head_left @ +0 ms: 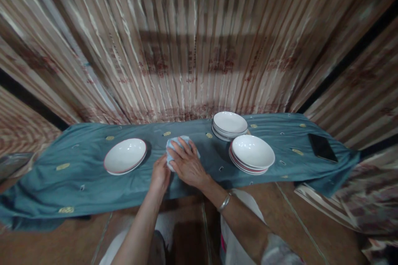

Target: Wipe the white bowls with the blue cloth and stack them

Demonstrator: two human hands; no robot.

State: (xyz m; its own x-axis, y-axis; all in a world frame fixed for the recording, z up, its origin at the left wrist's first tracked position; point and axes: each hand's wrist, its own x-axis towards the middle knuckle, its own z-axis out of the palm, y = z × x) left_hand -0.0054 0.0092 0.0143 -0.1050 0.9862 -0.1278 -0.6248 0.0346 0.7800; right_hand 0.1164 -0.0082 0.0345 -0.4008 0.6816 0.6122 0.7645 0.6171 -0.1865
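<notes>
My right hand (pixel 186 161) lies palm down over a light blue cloth (pixel 177 143) that covers what seems to be a dish on the teal tablecloth (pixel 77 169). My left hand (pixel 160 174) grips the near left edge of that cloth-covered thing with curled fingers. A single white plate with a red rim (pixel 125 156) rests to the left. On the right stand two stacks of white plates, one nearer (pixel 252 154) and one further back (pixel 230 125).
A black phone (pixel 322 147) lies at the right end of the tablecloth. A striped curtain (pixel 199 49) hangs close behind the table. The brown floor (pixel 62 244) and my knees show below the table's near edge.
</notes>
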